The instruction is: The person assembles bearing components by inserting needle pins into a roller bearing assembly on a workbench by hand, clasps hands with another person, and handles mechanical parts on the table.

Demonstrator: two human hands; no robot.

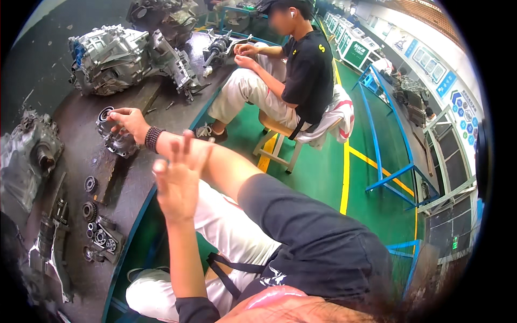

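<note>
My right hand (129,123), a beaded bracelet at its wrist, reaches over the dark workbench. Its fingers close on the edge of a round bearing (106,113), which sits at the top of a grey metal housing part (123,144). Whether the bearing is loose or seated in that part, I cannot tell. My left hand (182,180) is raised in front of my right forearm, fingers spread and slightly blurred, holding nothing. Below the housing part, a small gear ring (90,184) and a toothed gear (89,211) lie on the bench, beside a small assembly with round openings (107,239).
A large gearbox casing (110,59) stands at the back of the workbench (70,116), another casing (29,161) at the left. A shaft assembly (48,237) lies nearer. Another person (309,64) sits on a stool beyond me. Blue-framed benches (377,134) stand right, over green floor.
</note>
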